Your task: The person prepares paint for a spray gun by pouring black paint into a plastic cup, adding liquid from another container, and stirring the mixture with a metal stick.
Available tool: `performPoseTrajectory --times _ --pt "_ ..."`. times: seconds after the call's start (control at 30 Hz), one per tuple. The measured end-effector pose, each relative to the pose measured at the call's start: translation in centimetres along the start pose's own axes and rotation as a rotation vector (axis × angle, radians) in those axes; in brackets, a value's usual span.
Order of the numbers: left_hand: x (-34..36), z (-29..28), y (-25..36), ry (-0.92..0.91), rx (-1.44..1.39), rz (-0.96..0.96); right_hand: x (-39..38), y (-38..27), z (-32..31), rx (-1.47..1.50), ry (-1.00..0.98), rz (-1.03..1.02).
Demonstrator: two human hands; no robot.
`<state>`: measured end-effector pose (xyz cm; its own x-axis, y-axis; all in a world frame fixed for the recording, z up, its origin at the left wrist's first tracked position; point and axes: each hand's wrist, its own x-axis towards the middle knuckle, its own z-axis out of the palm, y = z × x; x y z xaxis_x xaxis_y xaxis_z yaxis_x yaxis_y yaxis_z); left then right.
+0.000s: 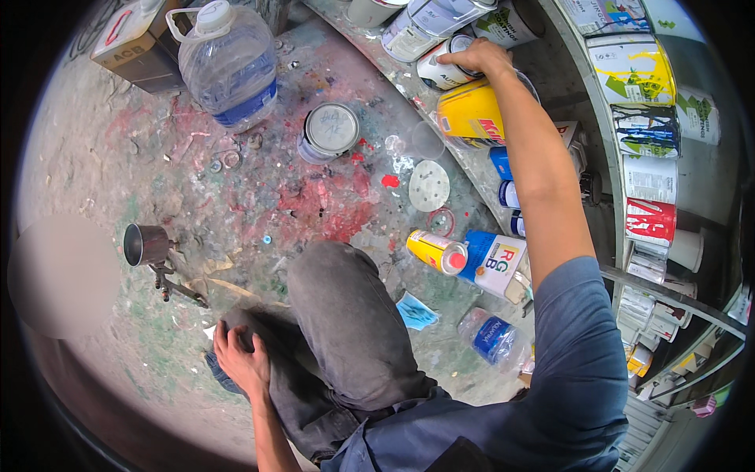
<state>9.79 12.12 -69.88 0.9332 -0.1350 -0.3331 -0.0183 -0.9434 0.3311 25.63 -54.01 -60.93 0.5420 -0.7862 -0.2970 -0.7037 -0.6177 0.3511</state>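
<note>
The spray gun (147, 247) stands at nine o'clock. Between seven and eight, the left hand (242, 360) rests on a leg (292, 397), fingers slightly apart. At one, the white can (435, 75) meets the right hand's (483, 58) thumb; I cannot tell whether the hidden fingers clamp.

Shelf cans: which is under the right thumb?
Small white can with dark lettering, beside the large yellow can; the right hand has its thumb over no other.
</note>
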Motion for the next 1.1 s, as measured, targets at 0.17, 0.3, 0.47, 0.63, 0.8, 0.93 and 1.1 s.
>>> performPoseTrajectory --times 0.17,0.3,0.47,0.63,0.8,0.93,1.1 --pt "0.0 0.1 0.4 0.01 0.009 0.018 0.4 1.2 0.4 -0.027 0.027 -0.023" --pt "-0.1 -0.1 0.3 0.015 0.009 0.02 0.7 0.7 -0.1 -0.018 0.031 -0.041" --pt "-0.1 0.0 0.6 -0.002 0.004 -0.001 0.4 0.4 0.1 -0.01 -0.027 -0.025" --pt "-0.2 0.4 0.3 0.016 0.012 0.006 1.7 0.6 1.1 0.096 -0.07 0.05" --pt "-0.4 0.4 0.1 0.023 0.018 0.006 1.8 0.9 1.3 0.087 -0.128 -0.051" --pt "-0.4 0.2 0.4 0.027 0.005 0.01 0.7 1.2 1.7 0.038 0.001 -0.168" --pt "-0.5 -0.1 0.3 0.046 -0.002 0.016 -3.3 0.4 0.2 -0.017 0.084 -0.256"
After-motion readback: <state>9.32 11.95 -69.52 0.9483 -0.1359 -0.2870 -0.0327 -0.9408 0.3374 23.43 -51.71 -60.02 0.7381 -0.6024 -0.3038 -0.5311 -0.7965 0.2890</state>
